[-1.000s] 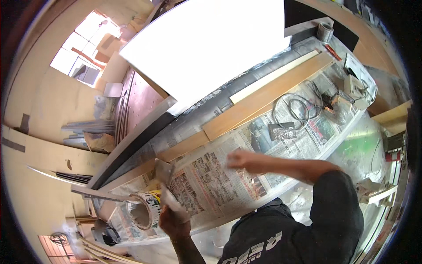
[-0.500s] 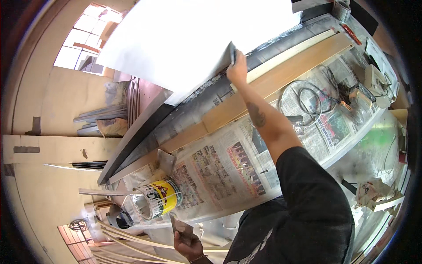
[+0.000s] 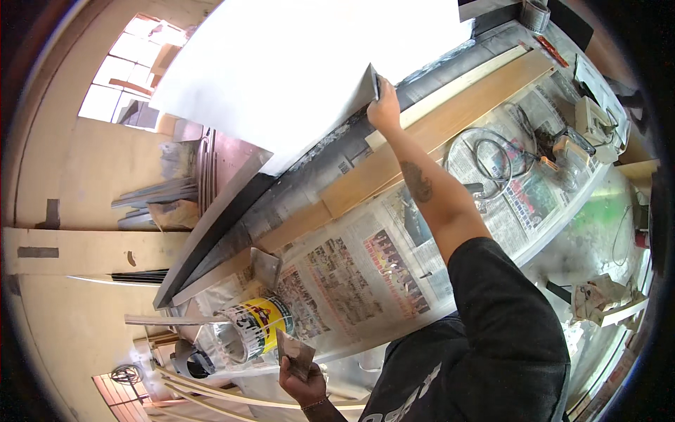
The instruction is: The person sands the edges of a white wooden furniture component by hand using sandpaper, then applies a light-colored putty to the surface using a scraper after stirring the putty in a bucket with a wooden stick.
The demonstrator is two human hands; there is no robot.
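My right hand (image 3: 384,109) reaches far out and grips a flat scraper (image 3: 370,83), whose dark thin blade stands against a bright white panel (image 3: 302,63). Close to my body, my left hand (image 3: 304,383) holds a second flat scraper (image 3: 295,354) with a smeared grey-brown face, its blade pointing up. Just beyond that blade, a paint can (image 3: 261,323) with a yellow label lies tilted, white drips down its side. Another smeared flat plate (image 3: 266,267) rests beside the can. The panel is overexposed, so its surface detail is lost.
Newspaper (image 3: 344,274) covers the bench. A long wooden board (image 3: 415,151) runs beneath my right forearm. Coiled cable (image 3: 492,165) and an orange-and-grey tool (image 3: 562,158) lie at right. A roll (image 3: 536,15) stands at the far right corner. Long strips (image 3: 218,390) lie at lower left.
My left hand has risen slightly with its scraper, nearer the can. My right hand stays at the panel with its scraper. The whole view has shifted a little.
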